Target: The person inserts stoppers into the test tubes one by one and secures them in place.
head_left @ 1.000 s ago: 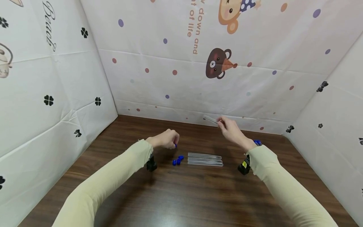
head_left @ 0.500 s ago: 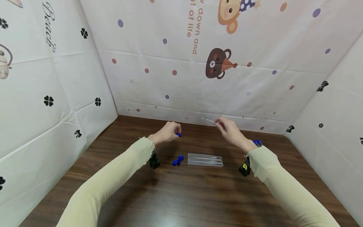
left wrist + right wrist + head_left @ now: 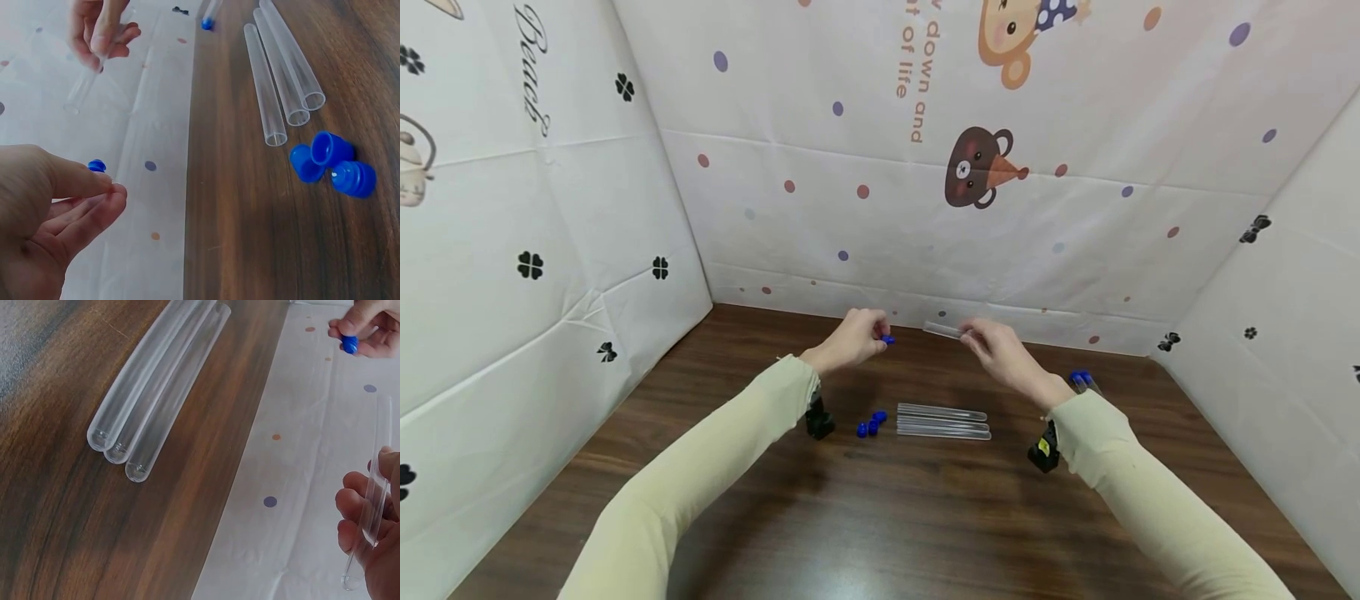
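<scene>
My left hand (image 3: 853, 340) pinches a small blue cap (image 3: 888, 339) between thumb and fingers, above the back of the table. To its right, my right hand (image 3: 1006, 357) holds a clear test tube (image 3: 942, 330). The right wrist view shows that tube's rounded end (image 3: 350, 581) down by the palm, its other end pointing toward the left hand. Cap and tube are a short gap apart. Below the hands, three clear test tubes (image 3: 943, 422) lie side by side on the table. Several loose blue caps (image 3: 349, 344) are not in the right wrist view except the pinched one; three sit left of the tubes (image 3: 331, 164).
Two tubes with blue caps (image 3: 1080, 378) lie on the brown wooden table (image 3: 940, 517) beyond the right wrist, partly hidden by the sleeve. A printed white sheet (image 3: 820, 217) stands as a wall behind the table and at both sides.
My left hand has risen from the table with the blue cap and moved right, toward the tube. My right hand has shifted slightly left and down with the tube.
</scene>
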A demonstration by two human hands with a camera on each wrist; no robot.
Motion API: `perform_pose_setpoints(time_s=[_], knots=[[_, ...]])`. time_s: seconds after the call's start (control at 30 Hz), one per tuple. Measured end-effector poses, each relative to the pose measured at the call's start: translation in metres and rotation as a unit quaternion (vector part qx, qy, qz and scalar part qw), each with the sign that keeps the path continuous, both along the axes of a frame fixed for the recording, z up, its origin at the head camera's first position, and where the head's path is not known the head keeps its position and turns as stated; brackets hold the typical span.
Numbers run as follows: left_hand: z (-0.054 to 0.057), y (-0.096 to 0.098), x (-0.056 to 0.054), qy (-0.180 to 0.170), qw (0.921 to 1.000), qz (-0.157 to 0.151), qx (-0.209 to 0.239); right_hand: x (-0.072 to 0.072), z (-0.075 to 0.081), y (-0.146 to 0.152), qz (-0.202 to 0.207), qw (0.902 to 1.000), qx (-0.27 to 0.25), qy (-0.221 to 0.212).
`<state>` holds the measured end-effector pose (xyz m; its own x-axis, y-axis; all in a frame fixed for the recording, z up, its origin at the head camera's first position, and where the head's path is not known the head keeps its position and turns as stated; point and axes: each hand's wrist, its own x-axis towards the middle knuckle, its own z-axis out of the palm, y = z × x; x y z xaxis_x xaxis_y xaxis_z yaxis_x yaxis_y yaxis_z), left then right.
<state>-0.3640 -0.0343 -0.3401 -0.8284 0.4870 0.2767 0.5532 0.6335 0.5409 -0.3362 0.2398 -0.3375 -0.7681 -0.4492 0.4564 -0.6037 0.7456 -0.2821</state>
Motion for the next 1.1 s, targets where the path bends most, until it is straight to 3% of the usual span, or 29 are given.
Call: perform_pose_setpoints(time_s=[0.53,1.1], knots=[[0.006,0.009,-0.001,0.014,0.9983,-0.029,0.049,0.003,-0.005,-0.009,0.005,0.9998,0.013,-0.017],[0.009,0.015,0.002,0.009,0.9976,-0.047,0.051,0.003,-0.004,-0.015,0.024,0.9995,0.019,0.008]])
